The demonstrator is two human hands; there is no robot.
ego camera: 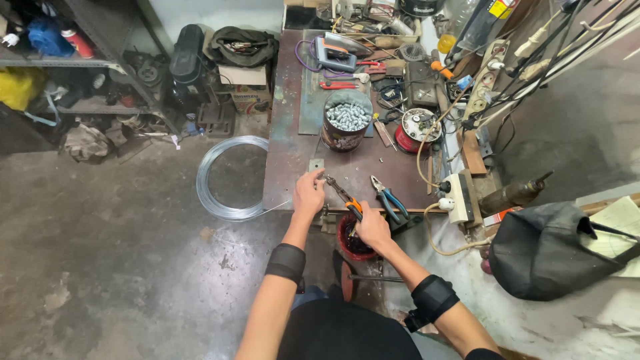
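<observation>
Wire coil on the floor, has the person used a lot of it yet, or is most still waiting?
Already done, it seems: a can on the workbench is heaped with small grey metal pieces. In hand: the right hand grips orange-handled pliers, jaws at the left hand, where a thin wire end comes in. Left: the wire coil on the floor looks mostly full. Blue-handled pliers lie unused.

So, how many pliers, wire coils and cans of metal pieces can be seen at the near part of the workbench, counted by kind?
Pliers: 2, orange-handled pliers in the right hand, blue-handled pliers lying on the bench.
Wire coils: 1, wire coil on the floor.
Cans: 1, can of metal pieces.
Total: 4
</observation>
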